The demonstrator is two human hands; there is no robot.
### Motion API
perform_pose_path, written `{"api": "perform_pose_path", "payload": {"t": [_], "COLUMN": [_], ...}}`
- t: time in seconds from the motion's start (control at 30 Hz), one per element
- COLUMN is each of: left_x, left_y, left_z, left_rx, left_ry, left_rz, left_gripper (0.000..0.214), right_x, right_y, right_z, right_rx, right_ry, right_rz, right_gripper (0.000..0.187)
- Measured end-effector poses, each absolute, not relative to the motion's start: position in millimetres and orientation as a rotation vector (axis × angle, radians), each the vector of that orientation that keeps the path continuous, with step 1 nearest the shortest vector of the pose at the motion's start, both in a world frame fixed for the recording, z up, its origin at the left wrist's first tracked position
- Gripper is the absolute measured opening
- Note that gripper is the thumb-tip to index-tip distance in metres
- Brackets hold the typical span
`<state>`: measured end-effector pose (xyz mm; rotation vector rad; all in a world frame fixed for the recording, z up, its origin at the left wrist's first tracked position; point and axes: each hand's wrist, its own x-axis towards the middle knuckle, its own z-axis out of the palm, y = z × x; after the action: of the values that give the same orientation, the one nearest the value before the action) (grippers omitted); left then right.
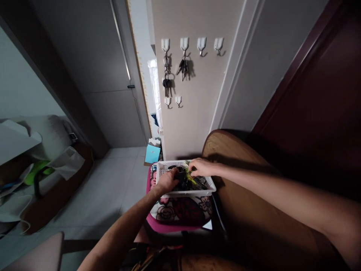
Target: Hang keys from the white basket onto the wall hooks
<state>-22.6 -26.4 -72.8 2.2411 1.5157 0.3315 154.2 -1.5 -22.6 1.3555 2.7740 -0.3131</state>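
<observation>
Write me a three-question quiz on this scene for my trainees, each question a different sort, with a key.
1. Multiple choice: How many white hooks are on the wall panel?
A) four
B) six
C) eight

2. True or false: Keys hang from all four upper hooks.

3. Fill in the gap: The left hand and right hand both reach into a white ______ resting on a flower-patterned surface.

Key:
1. B: four above, two below.
2. False: only the left two upper hooks hold keys.
3. basket
</observation>
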Motion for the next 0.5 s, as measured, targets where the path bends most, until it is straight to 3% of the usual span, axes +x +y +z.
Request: {"api": "perform_pose_path", "payload": {"t": [0.27,0.5], "left_x": [-25,-22], "left_y": [-23,-12], "left_z": [-80,-77], "left_rx": [2.216,2.234], "left_ry": [1.529,1.723], "left_rz": [0.335,0.661], "left_gripper": [0.030,0.034], "right_x": [151,151], "right_y": [-1,1], "right_z": [-27,-23], "right_rx": [1.273,1.251], "right_ry": [2.737,2.706], "right_rz": [-0.241,-0.241], "right_gripper": [0.022,0.024]}}
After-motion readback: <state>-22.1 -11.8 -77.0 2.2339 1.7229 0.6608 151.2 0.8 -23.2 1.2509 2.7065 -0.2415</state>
